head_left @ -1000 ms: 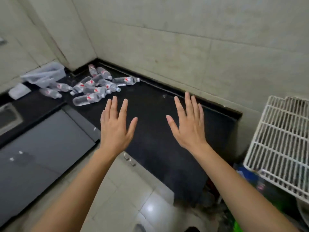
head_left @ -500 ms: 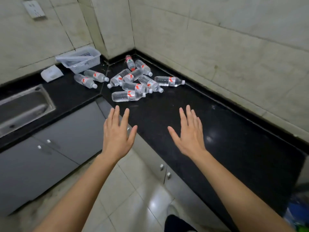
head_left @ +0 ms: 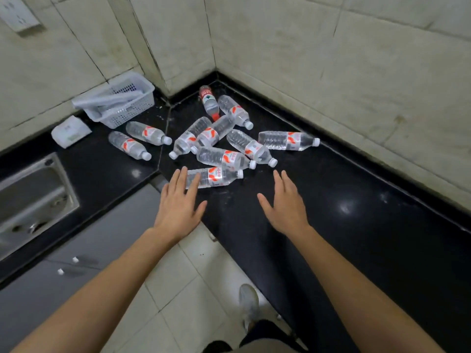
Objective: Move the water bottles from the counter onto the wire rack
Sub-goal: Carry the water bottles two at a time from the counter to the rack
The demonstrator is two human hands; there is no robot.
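Note:
Several clear water bottles with red-and-white labels lie on their sides in the corner of the black counter (head_left: pixel 356 212). The nearest bottle (head_left: pixel 219 176) lies crosswise at the front of the pile. My left hand (head_left: pixel 178 205) is open, fingers spread, its fingertips over that bottle's base end. My right hand (head_left: pixel 286 203) is open too, hovering above bare counter just right of the same bottle. One bottle (head_left: pixel 288 140) lies apart at the right of the pile, two more (head_left: pixel 128 145) at the left. The wire rack is out of view.
A white plastic basket (head_left: pixel 119 103) and a white packet (head_left: pixel 70 131) sit at the back left against the tiled wall. A steel sink (head_left: pixel 30 197) is set in the left counter. Grey cabinet doors and pale floor tiles lie below; my shoe (head_left: pixel 248 304) is on the floor.
The view has swung left and closer to the corner; the wire rack has left the frame. Both open hands have moved forward to the bottle pile, the left now over the nearest bottle.

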